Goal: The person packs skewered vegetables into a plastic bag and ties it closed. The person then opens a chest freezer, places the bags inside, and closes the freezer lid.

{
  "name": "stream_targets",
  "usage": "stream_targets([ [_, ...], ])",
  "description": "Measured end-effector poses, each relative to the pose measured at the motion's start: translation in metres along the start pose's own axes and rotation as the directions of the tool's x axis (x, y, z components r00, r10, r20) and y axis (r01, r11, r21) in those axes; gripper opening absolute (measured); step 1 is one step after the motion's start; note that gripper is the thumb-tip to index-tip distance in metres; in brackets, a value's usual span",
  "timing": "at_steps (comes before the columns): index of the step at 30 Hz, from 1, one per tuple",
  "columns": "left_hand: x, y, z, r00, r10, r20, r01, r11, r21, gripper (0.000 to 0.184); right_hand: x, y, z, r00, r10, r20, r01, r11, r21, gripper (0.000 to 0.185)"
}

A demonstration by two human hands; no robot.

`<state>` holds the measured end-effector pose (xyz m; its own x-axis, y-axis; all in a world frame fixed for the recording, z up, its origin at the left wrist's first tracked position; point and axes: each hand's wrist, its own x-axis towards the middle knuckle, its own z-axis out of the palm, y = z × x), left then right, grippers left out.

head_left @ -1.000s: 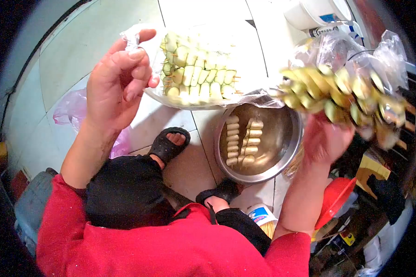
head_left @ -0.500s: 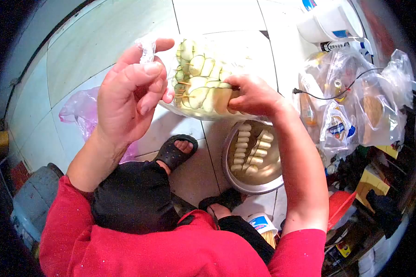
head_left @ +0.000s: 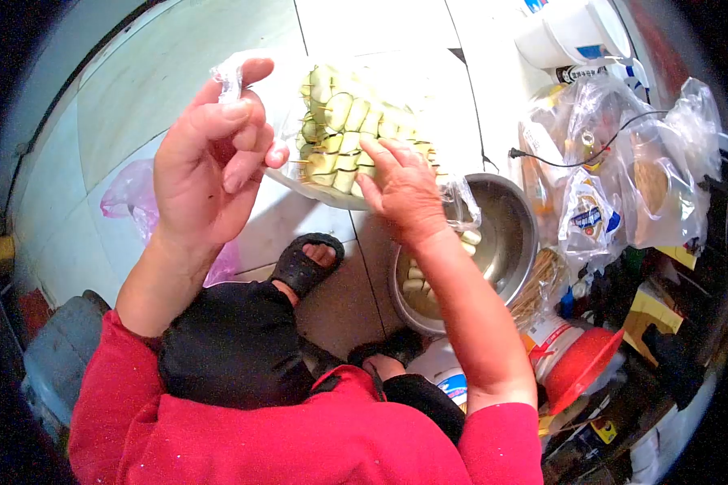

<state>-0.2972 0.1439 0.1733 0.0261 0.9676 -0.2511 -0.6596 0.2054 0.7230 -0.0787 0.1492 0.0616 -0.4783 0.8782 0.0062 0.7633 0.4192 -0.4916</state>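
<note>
While the left hand (head_left: pixel 206 162), fingers curled, pinches clear plastic (head_left: pixel 230 78), the right hand (head_left: pixel 408 198), half open, touches skewered pieces (head_left: pixel 341 153) under its fingertips

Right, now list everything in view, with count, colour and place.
Skewered slices: several, pale green, in the front bag
Front bag: one, clear, ahead of the person
Bowl: one, silver, on the floor
Pale pieces: several, partly hidden, in the bowl
Pink bag: one, floor, left
Blue container: one, near left
White bucket: at least one, far right
Filled bags: several, clear, right
Cord: one, black, over the filled bags
Stick bundle: one, tan, right of the bowl
Red plastic item: one, right
Tiles: several, pale, underfoot
Sandals: two, black, on the feet
Left hand: one, bare, pinching clear plastic
Right hand: one, bare, over the slices
</note>
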Motion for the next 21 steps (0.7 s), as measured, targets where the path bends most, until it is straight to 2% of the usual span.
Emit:
stream_targets([
  [2,0.000,0.001,0.002,0.999,-0.011,-0.030,0.010,1.000,-0.020,0.040,-0.004,0.001,0.017,0.992,0.117,-0.052,-0.116,0.993,0.021,0.048],
  [6,0.002,0.000,-0.002,1.000,-0.019,-0.017,0.019,0.999,-0.031,0.040,-0.008,0.002,0.031,0.988,0.069,-0.137,-0.064,0.997,0.036,0.048],
  [10,0.005,0.000,-0.005,0.999,-0.017,-0.032,0.016,0.999,-0.037,0.039,-0.011,0.000,0.014,0.990,0.098,-0.105,-0.090,0.992,0.083,0.049],
  [12,0.008,0.000,-0.014,0.999,-0.034,0.030,0.036,0.995,-0.088,0.039,-0.022,0.000,-0.009,0.988,0.099,-0.117,-0.086,0.990,0.108,0.047],
  [14,0.008,0.001,-0.017,0.998,-0.029,0.054,0.034,0.995,-0.097,0.039,-0.043,0.009,-0.040,0.962,0.146,-0.230,-0.075,0.954,0.291,0.042],
  [16,0.008,0.001,-0.017,0.998,-0.033,0.061,0.038,0.995,-0.091,0.039,-0.079,0.036,-0.051,0.853,0.351,-0.386,-0.218,0.912,0.347,0.039],
  [17,0.009,0.000,-0.017,0.999,-0.020,0.044,0.024,0.996,-0.087,0.039,-0.096,0.048,-0.053,0.735,0.583,-0.346,-0.338,0.758,0.558,0.038],
  [18,0.009,-0.001,-0.016,1.000,-0.007,0.028,0.009,0.997,-0.082,0.040,-0.116,0.063,-0.051,0.582,0.774,-0.249,-0.407,0.542,0.735,0.038],
  [21,0.009,-0.001,-0.017,0.998,-0.019,0.061,0.025,0.994,-0.106,0.040,-0.194,0.131,-0.011,0.352,0.928,-0.127,-0.728,0.356,0.586,0.051],
])
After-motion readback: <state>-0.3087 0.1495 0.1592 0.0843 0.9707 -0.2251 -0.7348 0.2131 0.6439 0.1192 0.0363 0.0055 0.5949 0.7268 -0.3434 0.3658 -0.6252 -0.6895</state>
